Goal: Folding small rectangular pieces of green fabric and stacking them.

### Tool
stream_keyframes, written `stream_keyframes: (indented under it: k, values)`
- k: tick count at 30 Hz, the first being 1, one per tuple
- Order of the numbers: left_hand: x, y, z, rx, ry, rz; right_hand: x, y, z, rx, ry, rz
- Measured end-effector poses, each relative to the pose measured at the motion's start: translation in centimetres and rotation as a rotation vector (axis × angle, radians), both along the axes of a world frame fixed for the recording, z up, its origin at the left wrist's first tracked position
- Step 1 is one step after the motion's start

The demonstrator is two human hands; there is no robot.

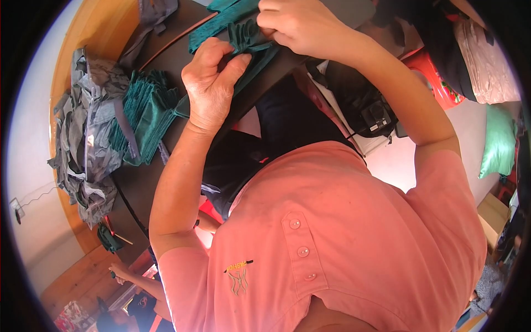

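Note:
A strip of teal velvet cloth (243,34) is bunched into small folds between my hands, over the dark table (174,47). My left hand (213,77) is closed on its near left part, thumb and bent fingers pinching the folds. At the far right end, my right hand (298,25) has its fingers curled in on the cloth; its fingertips are partly hidden. More teal velvet (221,22) lies just beyond my left hand. A stack of folded teal velvet pieces (146,119) rests left of my left wrist.
Grey cloth scraps (91,133) are heaped along the table's left side, by a curved wooden edge (66,72). A black bag (357,99) sits right of my lap. Green satin cloth (498,141) and a cardboard box (494,216) are far right. Another person's arm (141,282) shows lower left.

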State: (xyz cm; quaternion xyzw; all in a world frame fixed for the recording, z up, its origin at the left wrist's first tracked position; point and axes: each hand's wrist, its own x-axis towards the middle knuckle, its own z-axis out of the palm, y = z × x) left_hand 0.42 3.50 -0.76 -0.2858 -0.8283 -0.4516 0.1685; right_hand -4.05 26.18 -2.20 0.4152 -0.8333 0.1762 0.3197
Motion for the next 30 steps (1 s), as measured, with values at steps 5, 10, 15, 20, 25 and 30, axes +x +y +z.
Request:
stream_keyframes:
  k: [5,10,15,20,25,30]
  values:
    - [0.2,0.7,0.5,-0.004,-0.053,0.012,0.6,1.1,-0.1,-0.326,0.139,0.298]
    - [0.3,0.6,0.4,0.009,-0.097,0.036,0.2,0.8,-2.1,-0.257,0.396,0.289]
    - [0.3,1.2,0.3,-0.164,0.046,0.094,1.9,1.1,-2.3,-0.268,0.371,0.192]
    - [0.1,0.5,-0.2,-0.062,0.028,0.032,4.9,0.8,0.5,-0.295,0.006,0.146]
    - [0.2,0.9,0.1,-0.034,-0.042,-0.022,1.7,1.4,-3.3,-0.336,0.167,0.103]
    - [0.0,0.5,0.4,0.004,-0.113,-0.006,4.4,1.5,-0.8,-0.398,-0.145,0.100]
